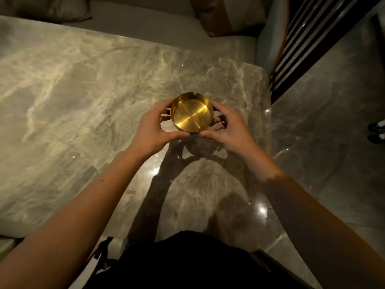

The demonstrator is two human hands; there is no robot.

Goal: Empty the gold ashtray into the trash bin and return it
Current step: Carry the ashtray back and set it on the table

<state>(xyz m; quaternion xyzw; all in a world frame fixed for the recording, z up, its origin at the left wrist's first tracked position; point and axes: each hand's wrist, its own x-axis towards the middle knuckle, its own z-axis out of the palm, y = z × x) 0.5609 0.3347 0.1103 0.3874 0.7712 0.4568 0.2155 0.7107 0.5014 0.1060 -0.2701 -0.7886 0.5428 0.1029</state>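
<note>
Marble tabletop (83, 84) is lying under the gold ashtray (191, 114), which the left hand (154, 130) and right hand (231, 130) are gripping by its rim. Its bowl is looking empty, so dumping seems done; only setting it down remains.

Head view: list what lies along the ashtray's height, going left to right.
Marble table → left hand → gold ashtray → right hand → glossy stone floor → dark shoes at the right edge.
</note>
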